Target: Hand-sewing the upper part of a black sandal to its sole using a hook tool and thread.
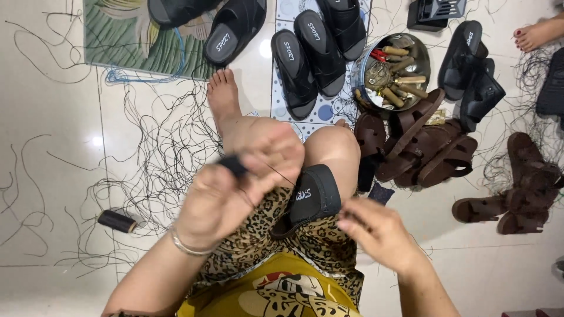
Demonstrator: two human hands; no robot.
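Both hands work a black sandal [308, 199] on the lap: left hand [235, 188] pinches a dark spool, right hand [376, 232] curls loosely, seemingly empty; taut thread could snap or tangle.

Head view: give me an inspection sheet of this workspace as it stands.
Surface: pale tiled floor, patterned mat.
Job's things: black sandal across the lap; black thread running to it.
Clutter: loose thread strands, thread spool, round metal tin of tools, black sandals, brown sandals.
Grippers: left hand pinches a small dark piece; right hand beside the sandal, blurred.
Cables: nothing seen.
Surroundings: another person's foot at top right.
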